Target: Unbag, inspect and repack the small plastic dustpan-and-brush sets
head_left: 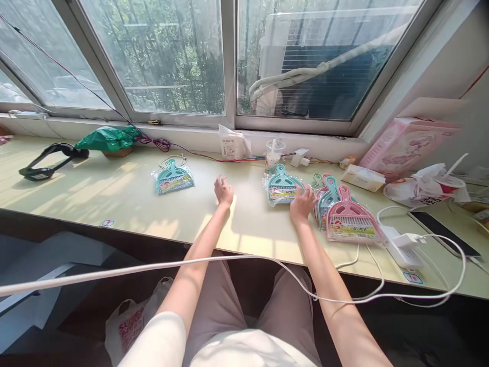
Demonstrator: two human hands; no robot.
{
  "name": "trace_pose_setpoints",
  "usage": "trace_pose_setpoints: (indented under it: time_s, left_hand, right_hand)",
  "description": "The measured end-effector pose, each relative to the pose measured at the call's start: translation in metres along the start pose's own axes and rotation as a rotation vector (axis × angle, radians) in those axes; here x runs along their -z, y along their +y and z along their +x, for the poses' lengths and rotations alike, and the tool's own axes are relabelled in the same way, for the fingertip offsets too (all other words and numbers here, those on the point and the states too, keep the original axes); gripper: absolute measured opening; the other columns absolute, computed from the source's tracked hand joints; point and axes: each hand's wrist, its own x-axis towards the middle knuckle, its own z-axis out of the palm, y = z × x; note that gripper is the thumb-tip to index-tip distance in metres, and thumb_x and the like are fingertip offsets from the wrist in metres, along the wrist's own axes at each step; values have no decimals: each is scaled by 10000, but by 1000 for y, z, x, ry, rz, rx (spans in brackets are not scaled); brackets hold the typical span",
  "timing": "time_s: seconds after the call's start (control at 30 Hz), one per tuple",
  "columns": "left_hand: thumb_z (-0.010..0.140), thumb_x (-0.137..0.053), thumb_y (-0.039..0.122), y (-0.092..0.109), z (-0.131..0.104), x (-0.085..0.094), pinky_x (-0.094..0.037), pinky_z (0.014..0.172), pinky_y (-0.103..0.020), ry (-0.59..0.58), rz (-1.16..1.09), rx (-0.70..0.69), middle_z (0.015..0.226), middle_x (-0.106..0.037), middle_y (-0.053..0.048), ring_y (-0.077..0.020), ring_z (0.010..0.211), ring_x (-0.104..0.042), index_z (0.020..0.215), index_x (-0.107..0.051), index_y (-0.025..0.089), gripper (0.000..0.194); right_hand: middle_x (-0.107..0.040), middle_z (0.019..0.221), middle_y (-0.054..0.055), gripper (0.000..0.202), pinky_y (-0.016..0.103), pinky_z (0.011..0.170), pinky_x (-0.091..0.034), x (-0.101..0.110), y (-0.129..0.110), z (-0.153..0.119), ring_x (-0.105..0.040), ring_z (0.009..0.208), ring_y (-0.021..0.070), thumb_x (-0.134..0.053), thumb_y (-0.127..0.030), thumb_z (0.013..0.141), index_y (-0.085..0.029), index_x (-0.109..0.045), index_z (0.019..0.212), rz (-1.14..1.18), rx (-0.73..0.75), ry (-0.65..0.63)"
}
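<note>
Left hand [223, 192]: grip half-open, empty, over worktop [260, 224]. Right hand [303, 205]: fingers bent at packaged teal dustpan set [281, 186]; hold cannot be told.

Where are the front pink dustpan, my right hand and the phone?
Front pink dustpan [348, 209]: head view, on the pan below its handle.
Right hand [301, 205]: head view, back of the hand.
Phone [437, 227]: head view, dark screen.

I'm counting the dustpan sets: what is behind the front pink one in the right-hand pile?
Behind the front pink set, a teal set shows its handle and left side; past that, a green handle peeks out. The rest is covered, so the count can't be told.
</note>
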Motion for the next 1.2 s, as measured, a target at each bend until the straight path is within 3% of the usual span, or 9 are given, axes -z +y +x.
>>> trace_pose_setpoints:
  time_s: [0.17,0.27,0.4,0.5,0.63,0.8,0.9,1.0,1.2]
  left_hand:
    - [935,-458,139,-101,51,86,-59,1257,-628,43,332,206,1667,-282,-240,-362,1590,-102,1522,-428,51,594]
    - [960,-454,185,-134,52,120,6,1213,-707,-64,377,227,1630,-366,-237,-398,1546,-229,1480,-499,81,532]
    - [997,-446,267,-138,26,140,22,1237,-652,-64,423,65,1359,-641,-227,-397,1423,-421,1178,-718,128,356]
    - [1006,-467,327,-133,3,151,-62,1243,-649,39,404,81,1330,-642,-230,-400,1415,-424,1181,-708,135,354]
    - [887,-697,441,-136,-5,174,-279,1155,-696,116,385,342,1523,-430,-341,-489,1473,-331,1476,-454,56,745]
    - [555,-978,420,-146,12,200,-475,1024,-599,-47,177,555,1209,-666,-333,-493,1300,-562,1440,-460,23,1099]
    - [439,-1010,376,-143,15,196,-570,853,-487,-202,-183,617,942,-754,-198,-424,1037,-711,1198,-649,68,895]
    - [476,-986,343,-125,15,172,-592,737,-410,-356,-483,605,796,-754,-139,-355,837,-742,938,-737,123,569]
    - [661,-863,214,-61,32,85,-596,688,-315,-399,-1127,510,875,-779,-64,-225,734,-741,1105,-703,177,473]
  right_hand:
    - [-667,1309,140,511,534,1120,-287,3,-6,-5,-531,1306,275,-318,-15,936,-212,-650,1272,99,114,164]
    - [-713,1252,79,477,472,1147,-262,7,-19,-10,-586,1244,220,-347,0,934,-239,-668,1193,158,291,250]
    - [-745,1195,43,443,392,1131,-293,15,-39,-21,-631,1167,180,-398,11,914,-249,-671,1148,241,528,225]
    - [-767,1141,19,407,357,1099,-313,19,-52,-29,-652,1119,169,-434,5,912,-255,-679,1106,276,653,165]
    - [-784,1070,-8,373,340,1053,-321,17,-61,-34,-664,1041,164,-469,17,892,-260,-699,989,295,763,120]
    - [-785,973,-13,369,338,981,-357,8,-57,-35,-657,961,174,-474,33,883,-259,-696,849,339,793,66]
    - [-783,970,-6,375,345,953,-372,6,-64,-42,-650,944,186,-471,26,891,-262,-709,858,366,778,16]
    - [-768,1135,22,403,356,973,-380,3,-93,-54,-638,1053,204,-472,4,913,-270,-732,1053,355,819,-126]
    - [-591,1477,80,451,408,1162,-336,-23,-178,-58,-476,1390,233,-448,-102,991,-242,-580,1399,462,813,-372]
